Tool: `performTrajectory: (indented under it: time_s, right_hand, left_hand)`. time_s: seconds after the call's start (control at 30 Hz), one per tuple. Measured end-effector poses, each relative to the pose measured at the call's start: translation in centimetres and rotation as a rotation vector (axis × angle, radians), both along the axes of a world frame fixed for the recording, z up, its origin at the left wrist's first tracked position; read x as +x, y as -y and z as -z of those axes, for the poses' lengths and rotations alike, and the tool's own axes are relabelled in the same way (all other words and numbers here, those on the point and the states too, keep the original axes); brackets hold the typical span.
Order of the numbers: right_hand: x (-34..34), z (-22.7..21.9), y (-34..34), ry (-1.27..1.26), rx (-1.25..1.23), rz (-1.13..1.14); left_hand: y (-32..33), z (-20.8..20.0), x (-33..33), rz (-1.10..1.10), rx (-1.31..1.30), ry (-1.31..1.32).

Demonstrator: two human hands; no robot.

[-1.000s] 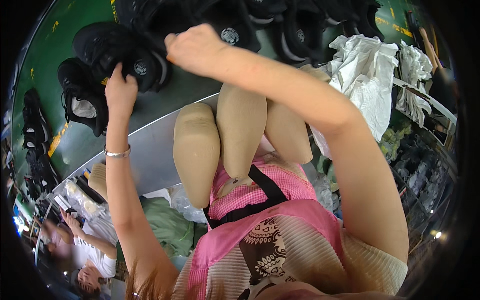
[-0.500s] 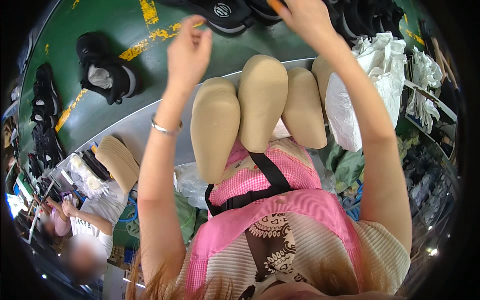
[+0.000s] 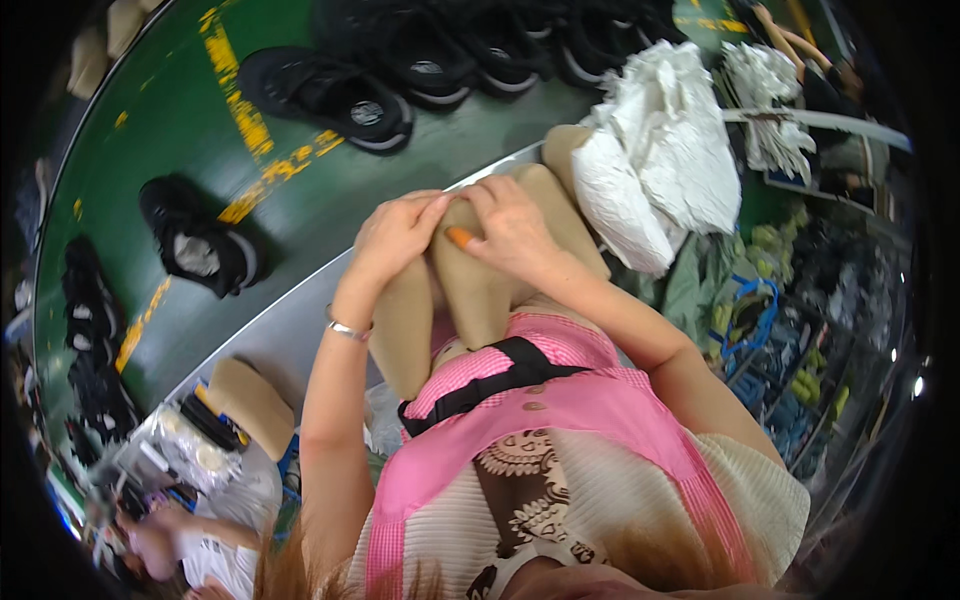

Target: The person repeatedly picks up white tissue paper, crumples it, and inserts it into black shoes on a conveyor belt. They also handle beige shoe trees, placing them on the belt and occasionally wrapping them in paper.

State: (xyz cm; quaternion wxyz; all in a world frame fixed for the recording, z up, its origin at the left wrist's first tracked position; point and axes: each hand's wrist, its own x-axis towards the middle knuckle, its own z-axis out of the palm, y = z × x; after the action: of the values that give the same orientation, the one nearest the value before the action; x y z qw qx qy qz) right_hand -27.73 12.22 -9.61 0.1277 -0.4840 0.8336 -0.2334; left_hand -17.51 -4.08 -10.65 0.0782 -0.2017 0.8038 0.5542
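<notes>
Beige insoles lie in groups side by side in front of my pink apron, along the grey metal edge. Both hands meet at the far end of the middle insoles (image 3: 472, 300). My left hand (image 3: 398, 236) has its fingers bent over that end, its palm above the left insoles (image 3: 402, 335). My right hand (image 3: 512, 228) curls over the same end from the right, an orange cover (image 3: 460, 237) on its thumb. How many insoles the fingers grip is hidden. More insoles (image 3: 562, 205) lie right of my right hand, partly behind it.
Black shoes (image 3: 335, 95) stand in a row on the green surface (image 3: 300, 220) beyond. A single black shoe (image 3: 197, 240) sits further left. Crumpled white paper (image 3: 665, 140) is piled at right. Beige pieces (image 3: 250, 405) and a plastic bag (image 3: 185, 445) lie at left, near another person.
Both hands have come back from over the black shoes and come together on the insoles. One black shoe now stands at the left end of the far row. The view has shifted.
</notes>
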Motion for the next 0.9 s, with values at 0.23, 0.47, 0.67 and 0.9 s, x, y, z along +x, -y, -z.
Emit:
performTrajectory:
  time_s: [0.23, 0.47, 0.67, 0.9]
  right_hand:
    - [1.2, -2.6, -1.3, 0.06, -0.137, 0.057]
    - [-3.4, -2.9, -1.1, 0.884, 0.039, 0.085]
    - [-6.3, -7.0, -0.8, 1.106, -0.125, 0.03]
    - [-18.1, -4.7, -17.4, -0.041, -0.185, 0.226]
  left_hand:
    - [-1.0, -0.2, -0.8, 0.046, -0.091, 0.058]
    - [-0.3, 0.7, -1.0, -0.003, 0.0, -0.059]
    - [-1.1, -3.4, 0.7, -0.219, 0.759, -0.136]
    - [-6.4, -8.2, 0.3, -0.746, 1.289, -0.314]
